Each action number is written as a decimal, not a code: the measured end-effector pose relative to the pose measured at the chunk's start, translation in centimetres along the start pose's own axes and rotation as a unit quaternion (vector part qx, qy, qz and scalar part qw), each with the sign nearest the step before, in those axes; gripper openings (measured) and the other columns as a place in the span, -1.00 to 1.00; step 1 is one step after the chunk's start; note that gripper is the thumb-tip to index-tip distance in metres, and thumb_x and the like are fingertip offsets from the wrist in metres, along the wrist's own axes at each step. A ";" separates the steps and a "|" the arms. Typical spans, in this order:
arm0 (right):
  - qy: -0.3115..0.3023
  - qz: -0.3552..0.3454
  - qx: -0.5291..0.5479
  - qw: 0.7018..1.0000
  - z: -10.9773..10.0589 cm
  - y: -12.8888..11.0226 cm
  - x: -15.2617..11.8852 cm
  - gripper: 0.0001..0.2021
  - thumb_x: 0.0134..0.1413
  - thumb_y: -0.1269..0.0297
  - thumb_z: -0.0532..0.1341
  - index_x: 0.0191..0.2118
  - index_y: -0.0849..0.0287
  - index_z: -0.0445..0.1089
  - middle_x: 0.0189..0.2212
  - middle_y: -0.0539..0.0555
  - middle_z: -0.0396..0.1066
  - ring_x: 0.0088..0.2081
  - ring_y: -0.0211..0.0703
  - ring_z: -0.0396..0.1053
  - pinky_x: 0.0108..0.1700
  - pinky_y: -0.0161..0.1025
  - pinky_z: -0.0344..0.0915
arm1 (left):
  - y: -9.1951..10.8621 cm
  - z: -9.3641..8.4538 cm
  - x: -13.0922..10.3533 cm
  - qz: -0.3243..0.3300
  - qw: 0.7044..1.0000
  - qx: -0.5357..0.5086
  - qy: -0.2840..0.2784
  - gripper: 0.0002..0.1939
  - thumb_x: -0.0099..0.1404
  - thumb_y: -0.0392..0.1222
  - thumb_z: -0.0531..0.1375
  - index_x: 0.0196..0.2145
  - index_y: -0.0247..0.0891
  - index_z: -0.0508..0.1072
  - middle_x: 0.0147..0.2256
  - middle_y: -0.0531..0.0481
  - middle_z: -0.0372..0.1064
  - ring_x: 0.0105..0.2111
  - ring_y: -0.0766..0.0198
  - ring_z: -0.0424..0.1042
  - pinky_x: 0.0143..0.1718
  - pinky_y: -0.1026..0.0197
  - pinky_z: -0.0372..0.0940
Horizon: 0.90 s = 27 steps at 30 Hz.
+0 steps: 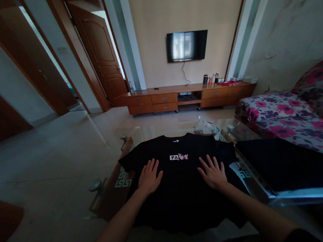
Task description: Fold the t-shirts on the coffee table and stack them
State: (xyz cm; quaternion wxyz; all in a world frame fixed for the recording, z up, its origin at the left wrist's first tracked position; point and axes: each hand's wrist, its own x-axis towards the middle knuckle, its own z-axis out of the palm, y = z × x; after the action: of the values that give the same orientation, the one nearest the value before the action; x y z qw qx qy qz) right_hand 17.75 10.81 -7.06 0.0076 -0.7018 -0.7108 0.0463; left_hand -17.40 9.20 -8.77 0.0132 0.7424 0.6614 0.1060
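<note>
While the left hand lies open and palm down on the left half of a black shirt, the right hand lies the same way on the right half, both with fingers spread and neither gripping the cloth. The shirt is spread out front side up on a glass surface with a pale key pattern, its neck toward the far side and its hem toward the near side. A small white and pink print sits on the chest, beyond the hands and between them, and the letters "PA" can be read on it. Just right of the shirt is a pile, black on top with pale layers showing at its near edge; what it rests on is hard to tell. A sofa with pink and dark flowers stands farther right. At the far side, a low wooden cabinet stands on the floor along the wall, with several bottles grouped toward its right end and another bottle at its left end. Above it a TV hangs on the wall, a cord trailing down. To the far left is a wooden door, standing partly open.
</note>
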 end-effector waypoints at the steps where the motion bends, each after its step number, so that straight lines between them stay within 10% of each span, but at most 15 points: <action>1: -0.003 0.000 0.001 1.000 0.0 0.1 -0.5 -0.32 0.33 -0.27 -0.23 0.48 -0.24 -0.20 0.50 0.01 -0.39 0.47 0.24 -0.44 0.35 0.36 -0.43 | 0.1 -0.2 -0.5 -0.002 1.000 0.001 -0.003 -0.30 0.49 0.20 -0.15 0.44 -0.20 0.03 0.45 -0.13 -0.17 0.44 0.03 -0.18 0.39 -0.09 -0.17; 11: -0.029 0.007 -0.006 1.000 -1.3 -0.7 -4.4 -0.30 0.32 -0.27 -0.21 0.48 -0.19 -0.21 0.50 0.07 -0.40 0.46 0.29 -0.44 0.30 0.43 -0.36 | 1.5 -2.1 -4.4 -0.074 0.996 0.028 0.043 -0.35 0.38 0.27 0.01 0.36 0.08 0.20 0.42 -0.15 -0.04 0.41 -0.23 -0.14 0.31 -0.25 -0.11; 17: 0.075 -0.012 -0.015 0.997 -2.5 0.5 -3.0 -0.32 0.36 -0.18 -0.15 0.45 0.02 0.03 0.45 0.22 -0.10 0.43 0.21 -0.18 0.32 0.26 -0.20 | 1.5 -5.0 -2.8 -0.136 0.987 0.009 0.080 -0.37 0.41 0.12 0.00 0.37 -0.08 0.18 0.33 -0.35 0.11 0.25 -0.22 0.16 0.16 -0.24 0.12; 22: 0.070 -0.013 -0.020 0.997 -1.7 1.7 -1.6 -0.34 0.38 -0.14 -0.13 0.46 0.03 0.00 0.48 0.16 -0.19 0.46 0.13 -0.32 0.37 0.14 -0.26 | -3.0 -7.4 -1.2 -0.387 0.905 -0.010 0.178 -0.19 0.29 0.13 0.10 0.31 -0.49 0.13 0.19 -0.61 0.17 0.20 -0.38 0.14 0.06 -0.33 0.14; 27: 0.046 0.002 -0.012 0.999 -0.7 1.8 -0.9 -0.33 0.37 -0.17 -0.16 0.46 0.02 -0.01 0.47 0.15 -0.18 0.46 0.12 -0.28 0.37 0.13 -0.27 | -9.2 -7.6 -1.2 -0.518 0.846 -0.110 0.062 -0.13 0.06 0.31 0.23 0.07 -0.53 0.37 0.15 -0.72 0.17 0.18 -0.58 0.14 0.01 -0.39 0.15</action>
State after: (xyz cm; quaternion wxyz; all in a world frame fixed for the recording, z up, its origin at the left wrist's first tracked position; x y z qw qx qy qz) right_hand 19.65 9.99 -6.50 0.0320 -0.7050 -0.7085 0.0052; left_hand -27.81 8.27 -2.99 0.1068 0.2778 0.9332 0.2013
